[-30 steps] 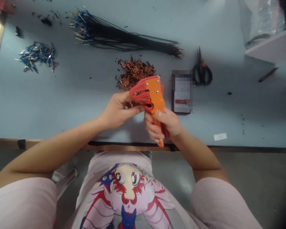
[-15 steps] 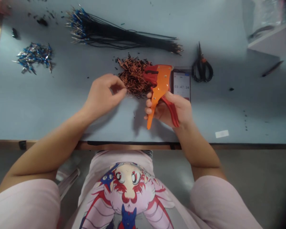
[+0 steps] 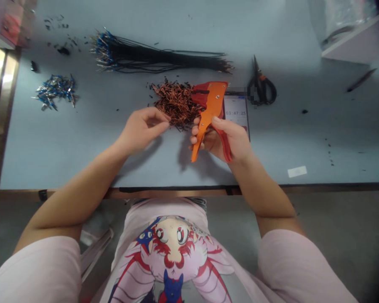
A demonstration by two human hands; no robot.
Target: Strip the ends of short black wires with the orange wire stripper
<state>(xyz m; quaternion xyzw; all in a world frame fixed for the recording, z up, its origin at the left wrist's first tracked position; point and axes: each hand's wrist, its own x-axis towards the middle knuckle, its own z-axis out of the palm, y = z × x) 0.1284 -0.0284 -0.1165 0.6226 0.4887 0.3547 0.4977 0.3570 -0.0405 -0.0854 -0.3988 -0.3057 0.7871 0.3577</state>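
Note:
My right hand [image 3: 232, 136] is wrapped round the handles of an orange and red wire stripper [image 3: 215, 103], held upright with its red jaws pointing left. Those jaws hang over the right side of a pile of copper-coloured wire scraps [image 3: 173, 103]. At the pile's lower left edge is my left hand [image 3: 145, 128], its thumb and forefinger tips pinched together. Whatever is between them, if anything, is too small to make out. Above the pile lies a bundle of black wires [image 3: 164, 59] with blue terminals on its left ends.
Loose blue terminals [image 3: 57, 90] form a heap on the left. Behind the stripper lies a phone [image 3: 236, 111] with a running timer, and right of it are black scissors [image 3: 262, 86]. A pen [image 3: 361, 80] and a white label [image 3: 297, 171] lie farther right.
The view has shifted slightly, so the table things appear moved. Both hands keep nearly the same pose, with the wire stripper still in the right one. The timer has advanced one second.

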